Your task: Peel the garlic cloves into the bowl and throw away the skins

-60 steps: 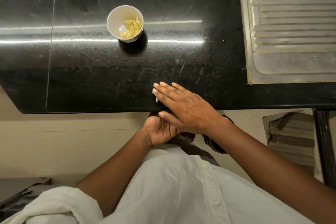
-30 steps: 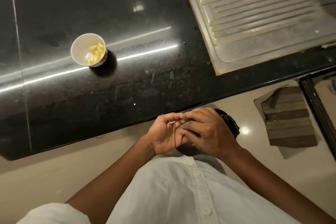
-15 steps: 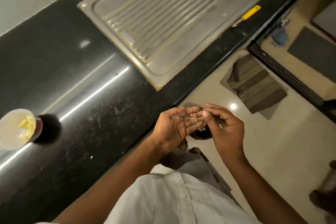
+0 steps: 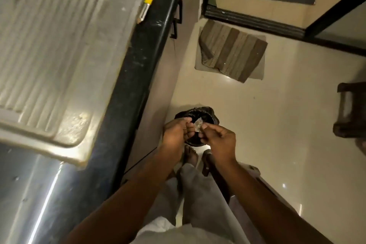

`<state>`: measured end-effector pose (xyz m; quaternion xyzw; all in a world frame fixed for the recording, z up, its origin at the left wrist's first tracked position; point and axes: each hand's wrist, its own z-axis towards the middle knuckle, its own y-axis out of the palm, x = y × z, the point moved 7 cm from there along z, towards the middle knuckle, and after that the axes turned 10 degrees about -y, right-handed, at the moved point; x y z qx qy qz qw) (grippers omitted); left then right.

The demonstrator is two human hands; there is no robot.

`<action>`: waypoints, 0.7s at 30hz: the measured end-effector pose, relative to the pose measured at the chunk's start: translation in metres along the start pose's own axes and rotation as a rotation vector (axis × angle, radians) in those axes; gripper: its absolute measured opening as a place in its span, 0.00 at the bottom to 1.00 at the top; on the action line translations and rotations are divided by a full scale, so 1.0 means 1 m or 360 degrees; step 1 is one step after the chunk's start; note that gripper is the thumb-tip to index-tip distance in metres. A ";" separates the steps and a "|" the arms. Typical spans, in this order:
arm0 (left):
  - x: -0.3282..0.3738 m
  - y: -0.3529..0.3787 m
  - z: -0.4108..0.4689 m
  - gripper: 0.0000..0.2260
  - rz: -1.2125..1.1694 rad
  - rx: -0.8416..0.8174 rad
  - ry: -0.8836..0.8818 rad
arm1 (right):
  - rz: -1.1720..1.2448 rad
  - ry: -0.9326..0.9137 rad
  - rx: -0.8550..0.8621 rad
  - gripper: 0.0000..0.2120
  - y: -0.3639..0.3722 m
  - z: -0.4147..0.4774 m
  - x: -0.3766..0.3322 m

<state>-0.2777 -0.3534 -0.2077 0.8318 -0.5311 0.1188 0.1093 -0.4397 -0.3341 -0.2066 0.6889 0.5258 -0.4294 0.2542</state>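
Counter edge beside bin, skins above

The light is dim, yellowish and indoor. A long white streak of glare crosses the polished black table near its lower left corner, and small glints dot the glossy floor. Motion blur softens the drainboard, the left hand, the right hand and the garlic skins between them. Straight edges bow toward the borders.

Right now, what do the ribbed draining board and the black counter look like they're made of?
Draining board: looks like stainless steel, dull satin finish; grey metallic sheen and pressed ribs.
Counter: probably polished stone, maybe granite; glossy black with pale specks and a sharp light streak, though a laminate cannot be excluded.
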 end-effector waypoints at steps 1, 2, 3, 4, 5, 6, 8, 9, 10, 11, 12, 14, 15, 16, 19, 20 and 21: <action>-0.004 0.005 0.015 0.11 0.0063 0.0050 -0.0013 | -0.0027 0.0036 0.0036 0.05 0.002 0.009 0.013; -0.010 0.011 0.035 0.13 0.0125 0.0080 -0.0027 | -0.0067 0.0066 0.0080 0.07 0.003 0.021 0.031; -0.015 0.015 0.053 0.14 0.0179 0.0120 -0.0023 | -0.0132 0.0081 0.0109 0.10 0.004 0.032 0.045; -0.022 0.019 0.074 0.14 0.0232 0.0161 -0.0009 | -0.0199 0.0099 0.0140 0.12 0.005 0.045 0.063; -0.028 0.021 0.093 0.14 0.0291 0.0199 -0.0007 | -0.0260 0.0134 0.0163 0.12 0.006 0.057 0.080; -0.034 0.021 0.110 0.14 0.0338 0.0233 -0.0023 | -0.0317 0.0167 0.0179 0.11 0.006 0.067 0.096; -0.044 0.026 0.147 0.14 0.0449 0.0290 -0.0046 | -0.0423 0.0221 0.0195 0.06 0.006 0.090 0.129; -0.051 0.026 0.167 0.13 0.0502 0.0326 -0.0043 | -0.0468 0.0234 0.0193 0.06 0.006 0.101 0.146; -0.054 0.027 0.182 0.12 0.0556 0.0350 -0.0030 | -0.0507 0.0239 0.0193 0.07 0.006 0.110 0.158; -0.057 0.029 0.196 0.11 0.0612 0.0345 -0.0013 | -0.0542 0.0225 0.0194 0.08 0.006 0.119 0.167; -0.062 0.032 0.211 0.10 0.0680 0.0343 -0.0002 | -0.0602 0.0225 0.0190 0.08 0.006 0.127 0.183; -0.071 0.037 0.240 0.11 0.0794 0.0333 -0.0024 | -0.0711 0.0213 0.0157 0.06 0.008 0.144 0.205; -0.077 0.039 0.253 0.12 0.0823 0.0316 -0.0049 | -0.0751 0.0218 0.0124 0.04 0.009 0.151 0.216; -0.080 0.040 0.263 0.12 0.0862 0.0328 -0.0073 | -0.0765 0.0215 0.0087 0.02 0.011 0.157 0.221; -0.101 0.040 0.288 0.11 0.0873 0.0264 -0.0164 | -0.0818 0.0250 -0.0037 0.07 0.017 0.174 0.246; -0.104 0.043 0.293 0.14 0.0880 0.0250 -0.0155 | -0.0820 0.0302 -0.0041 0.07 0.018 0.178 0.253; -0.108 0.044 0.298 0.17 0.0878 0.0238 -0.0140 | -0.0816 0.0315 -0.0039 0.06 0.018 0.181 0.258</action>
